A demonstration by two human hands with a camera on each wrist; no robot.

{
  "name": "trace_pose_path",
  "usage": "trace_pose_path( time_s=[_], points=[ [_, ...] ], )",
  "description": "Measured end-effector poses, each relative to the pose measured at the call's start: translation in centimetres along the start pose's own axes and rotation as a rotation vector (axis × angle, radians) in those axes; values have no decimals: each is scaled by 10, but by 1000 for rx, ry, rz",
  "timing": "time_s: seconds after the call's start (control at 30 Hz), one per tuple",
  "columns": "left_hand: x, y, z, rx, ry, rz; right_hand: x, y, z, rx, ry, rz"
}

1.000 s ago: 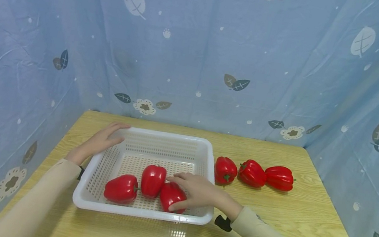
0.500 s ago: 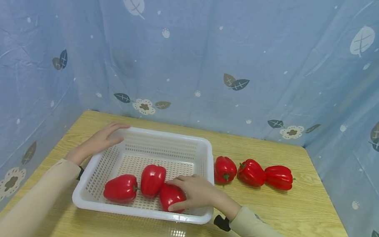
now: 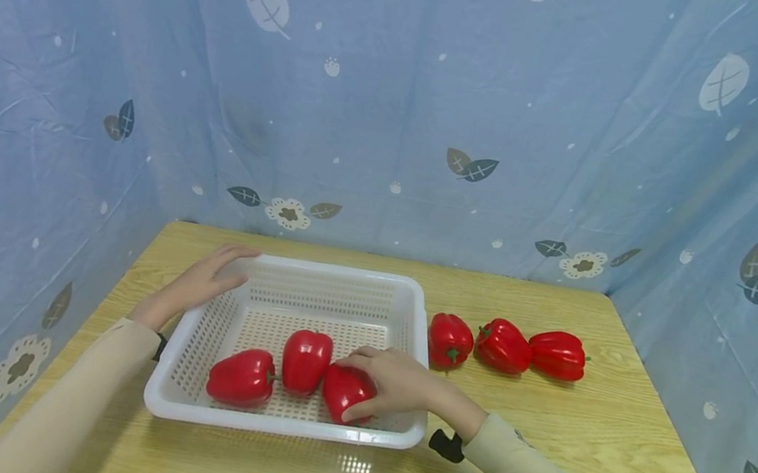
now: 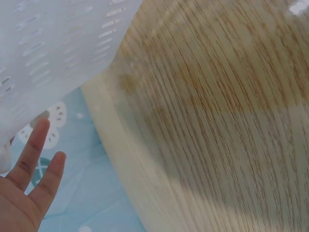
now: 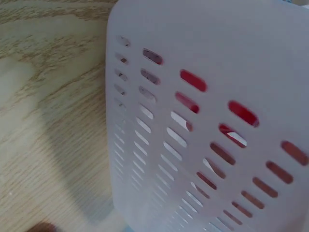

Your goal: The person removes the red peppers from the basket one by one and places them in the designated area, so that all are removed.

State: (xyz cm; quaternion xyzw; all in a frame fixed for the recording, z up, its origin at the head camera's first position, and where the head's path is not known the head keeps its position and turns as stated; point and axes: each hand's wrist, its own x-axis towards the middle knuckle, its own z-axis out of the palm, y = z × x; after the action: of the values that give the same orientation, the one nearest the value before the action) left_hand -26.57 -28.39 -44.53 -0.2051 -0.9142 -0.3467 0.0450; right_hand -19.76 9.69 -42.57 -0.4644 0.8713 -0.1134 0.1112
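Observation:
A white plastic basket (image 3: 285, 425) with slotted walls stands on the wooden table, and three red bell peppers lie in it. My right hand (image 3: 392, 378) reaches over the basket's right wall. It grips the rightmost bell pepper (image 3: 347, 393) inside, thumb at the near side and fingers across the far side. Just left of that one are the middle pepper (image 3: 306, 361) and the left pepper (image 3: 242, 376). At the basket's back left corner, my left hand (image 3: 199, 283) rests on the rim. Two of its fingers (image 4: 50, 181) show straight and spread in the left wrist view.
Outside the basket's right wall, a row of red bell peppers lies on the table (image 3: 540, 443): a near one (image 3: 450, 340), a middle one (image 3: 504, 346) and a far right one (image 3: 558, 354). A blue patterned curtain (image 3: 387, 103) encloses the back and sides.
The bell pepper in my right hand has shifted very slightly to the right. My left hand and the basket stay in place.

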Motion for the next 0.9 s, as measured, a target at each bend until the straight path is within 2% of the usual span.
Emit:
trace_pose_path(
  time_s=[0.37,0.6,0.9],
  points=[
    [0,2,1,6,1,2,-10,1,-15,78,39,-3],
    [0,3,1,2,0,3,-17,3,-26,125,70,29],
    [-1,2,0,0,-5,-7,-26,5,-37,153,148,71]
  ],
)
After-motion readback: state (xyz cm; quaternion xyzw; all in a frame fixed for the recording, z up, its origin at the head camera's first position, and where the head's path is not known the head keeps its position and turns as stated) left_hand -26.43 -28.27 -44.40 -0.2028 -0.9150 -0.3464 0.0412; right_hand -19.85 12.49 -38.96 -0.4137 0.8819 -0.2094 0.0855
